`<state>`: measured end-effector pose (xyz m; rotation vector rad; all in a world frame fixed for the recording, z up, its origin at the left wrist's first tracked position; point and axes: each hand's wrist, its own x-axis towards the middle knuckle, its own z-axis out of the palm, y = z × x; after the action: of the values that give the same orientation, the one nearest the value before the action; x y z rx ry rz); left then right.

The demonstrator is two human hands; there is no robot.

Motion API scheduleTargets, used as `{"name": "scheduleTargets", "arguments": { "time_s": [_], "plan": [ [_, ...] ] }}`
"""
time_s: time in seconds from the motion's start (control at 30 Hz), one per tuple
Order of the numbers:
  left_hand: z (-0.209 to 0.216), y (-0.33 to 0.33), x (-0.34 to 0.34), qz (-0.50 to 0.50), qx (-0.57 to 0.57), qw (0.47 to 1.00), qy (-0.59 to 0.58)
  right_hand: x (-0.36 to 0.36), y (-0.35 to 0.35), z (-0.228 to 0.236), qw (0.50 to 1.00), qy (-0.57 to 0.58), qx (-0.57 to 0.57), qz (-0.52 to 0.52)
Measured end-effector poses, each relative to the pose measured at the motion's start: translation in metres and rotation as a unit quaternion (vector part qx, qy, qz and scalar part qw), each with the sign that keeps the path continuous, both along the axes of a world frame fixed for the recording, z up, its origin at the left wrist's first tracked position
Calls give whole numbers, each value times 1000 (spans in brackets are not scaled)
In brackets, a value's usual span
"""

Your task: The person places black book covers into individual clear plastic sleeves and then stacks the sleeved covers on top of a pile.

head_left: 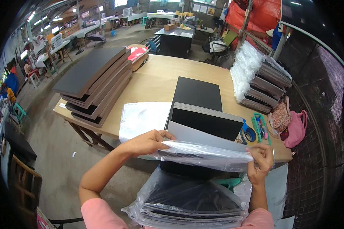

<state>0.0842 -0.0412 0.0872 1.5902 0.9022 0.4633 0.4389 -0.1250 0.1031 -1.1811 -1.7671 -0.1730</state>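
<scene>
Between both hands stretches the edge of a clear plastic bag [206, 152]. My left hand [151, 142] pinches its left end, and my right hand [259, 162] grips the right end. Just beyond the bag stands a pale grey board [202, 134], tilted; whether its lower part is inside the bag is hidden. Behind that, black boards [206, 121] with grey edges lean near the table's front edge. Another black board [199, 91] lies flat farther back. Nearer to me, below the hands, several black boards in clear plastic [191, 198] are piled.
Thick dark boards [91, 72] are stacked on the left of the wooden table [156, 72]. White plastic sheets [143, 119] lie beside them. Plastic-wrapped boards [265, 80] stand at the right, near blue tape [250, 134], a green basket [260, 129] and a pink bag [296, 129].
</scene>
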Motion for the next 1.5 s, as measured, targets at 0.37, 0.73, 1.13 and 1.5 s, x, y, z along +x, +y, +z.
{"name": "scheduleTargets", "arguments": {
  "time_s": [0.37,0.73,1.13,1.5],
  "plan": [
    [-102,-4,-35,47,-413,876,-243,53,-4,-131,540,646,-471,264],
    [-297,-47,-29,66,-486,824,-284,66,-43,-267,610,443,-629,188],
    [-328,-57,-49,258,-297,919,20,67,-38,-321,718,347,-593,114],
    [-182,40,-104,357,537,747,158,63,-26,-317,748,269,-601,85]
  ]
}}
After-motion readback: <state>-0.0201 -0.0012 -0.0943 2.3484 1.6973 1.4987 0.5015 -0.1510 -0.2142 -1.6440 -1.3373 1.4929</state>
